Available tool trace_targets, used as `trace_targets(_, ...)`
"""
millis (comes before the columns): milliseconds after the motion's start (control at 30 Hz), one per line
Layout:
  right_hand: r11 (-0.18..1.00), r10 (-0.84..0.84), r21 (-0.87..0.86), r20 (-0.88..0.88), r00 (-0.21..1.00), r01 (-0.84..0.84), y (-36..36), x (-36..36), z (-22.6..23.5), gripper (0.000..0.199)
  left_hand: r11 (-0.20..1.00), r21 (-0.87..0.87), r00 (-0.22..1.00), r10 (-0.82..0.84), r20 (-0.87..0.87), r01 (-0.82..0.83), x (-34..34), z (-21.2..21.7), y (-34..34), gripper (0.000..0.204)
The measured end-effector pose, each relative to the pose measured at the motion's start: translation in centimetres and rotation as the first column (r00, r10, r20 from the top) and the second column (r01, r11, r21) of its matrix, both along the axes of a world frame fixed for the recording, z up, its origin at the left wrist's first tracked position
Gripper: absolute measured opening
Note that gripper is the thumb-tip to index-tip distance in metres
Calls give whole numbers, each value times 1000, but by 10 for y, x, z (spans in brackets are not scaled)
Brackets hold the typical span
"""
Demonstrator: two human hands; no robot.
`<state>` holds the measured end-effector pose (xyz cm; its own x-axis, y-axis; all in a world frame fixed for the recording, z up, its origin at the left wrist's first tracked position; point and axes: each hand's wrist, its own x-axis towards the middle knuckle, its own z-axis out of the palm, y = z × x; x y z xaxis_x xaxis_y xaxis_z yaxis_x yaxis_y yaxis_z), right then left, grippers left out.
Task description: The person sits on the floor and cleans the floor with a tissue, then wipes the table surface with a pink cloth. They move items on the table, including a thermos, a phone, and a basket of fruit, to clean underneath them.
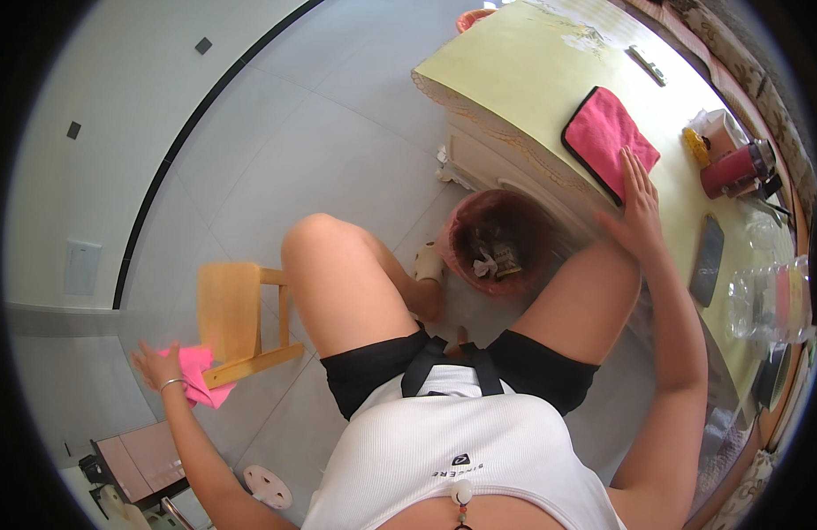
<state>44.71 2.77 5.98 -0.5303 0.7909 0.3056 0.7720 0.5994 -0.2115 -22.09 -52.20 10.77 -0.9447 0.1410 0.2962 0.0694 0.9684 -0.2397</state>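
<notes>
My left hand (159, 367), with a bracelet at its wrist, is out at the far left, its fingers spread apart. A bright pink cloth (199, 378) touches its palm side and drapes around one end of a small light-wood stool (229, 305). How far the palm presses on the cloth is hidden. At the right, my right hand (638, 208) rests palm down with fingers stretched out. Its fingertips lie on the lower edge of a red-pink cloth (609, 140) with black trim, flat on the table (523, 75).
A pink bin (461, 256) holding some rubbish stands between my knees and the table. On the table are a dark phone (708, 261), a red flask (735, 170), a clear plastic bottle (766, 300) and a slim light-coloured object (647, 65). White wall (117, 177) lies left.
</notes>
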Motion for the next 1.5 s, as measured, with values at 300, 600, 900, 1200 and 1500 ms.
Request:
trace_targets(300, 1000, 1, -11, 100, 995, 1, 3, 5, -2, 102, 899, 179, 838, -438, 327, 400, 73, -86, 47, 97)
trace_targets(600, 999, -30, -40, 95, 995, 34, 0, 10, -2, 100, 858, 69, 593, -408, 694, 509, 189, -108, 70, 83)
trace_targets(900, 999, -48, 4, 92, 995, 47, 3, 10, -7, 96, 953, -98, 451, -44, 891, 287, 261, -113, -94, 77)
trace_targets(1200, 997, 10, 72, 60, 998, -15, 6, 14, -9, 97, 966, -125, 407, 23, 913, 225, 295, -78, -102, 77)
trace_targets(1500, 974, 90, 216, -122, 988, -62, 3, 13, -11, 90, 904, -67, 732, -296, 613, 422, 167, -2, -13, 51)
